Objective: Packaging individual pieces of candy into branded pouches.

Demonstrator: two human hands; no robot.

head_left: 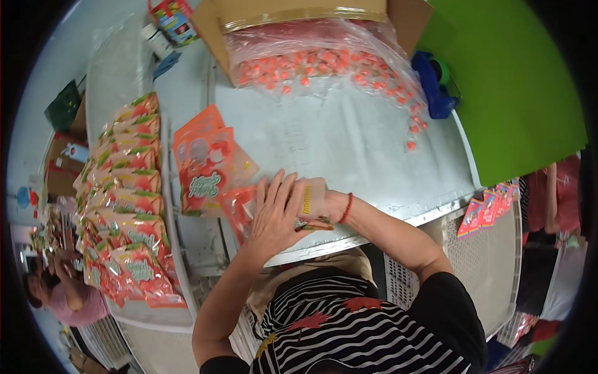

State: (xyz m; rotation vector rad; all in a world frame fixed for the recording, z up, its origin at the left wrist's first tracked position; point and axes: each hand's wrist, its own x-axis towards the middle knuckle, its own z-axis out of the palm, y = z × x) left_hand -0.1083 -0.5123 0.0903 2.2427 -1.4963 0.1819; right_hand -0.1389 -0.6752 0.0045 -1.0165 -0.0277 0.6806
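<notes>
At the table, left hand knuckles-up on pouch; right hand alongside

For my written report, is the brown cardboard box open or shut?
The box is open: its flaps stand apart, exposing clear plastic sheeting and small orange-red pieces.

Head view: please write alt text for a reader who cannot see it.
A person's left hand and right hand handle a printed pouch at a pale table, near loose pouches, an open box of small orange-red pieces and a tray of plump pouches.
</notes>
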